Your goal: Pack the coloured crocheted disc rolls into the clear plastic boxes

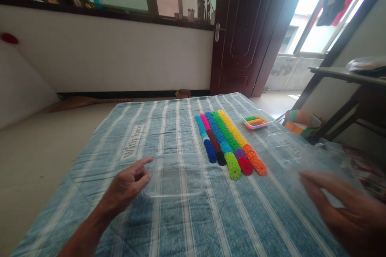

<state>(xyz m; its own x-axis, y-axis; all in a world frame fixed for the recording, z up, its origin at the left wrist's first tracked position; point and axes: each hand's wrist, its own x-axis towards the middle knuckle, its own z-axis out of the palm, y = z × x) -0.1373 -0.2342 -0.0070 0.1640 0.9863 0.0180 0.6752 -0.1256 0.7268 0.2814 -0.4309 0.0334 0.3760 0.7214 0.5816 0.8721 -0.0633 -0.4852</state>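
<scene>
On the striped cloth, my left hand [129, 182] is at the left edge of a clear plastic container [177, 196], its index finger stretched out and thumb apart. My right hand [343, 204], smeared by motion, is at the lower right. Its fingertips are close to clear plastic, and I cannot make out whether they hold any of it. Between the hands lie rows of overlapping notched plastic discs, including a yellow and orange row [237, 131], a green row [226, 128] and a blue row [215, 128]. Another clear container [256, 125] behind them holds several coloured pieces.
A clear rectangular lid or tray [285, 146] lies on the right of the striped cloth [90, 192]. Crumpled clear plastic bags [337, 150] are at the right edge, near a dark table [346, 73]. A brown door [241, 28] stands behind.
</scene>
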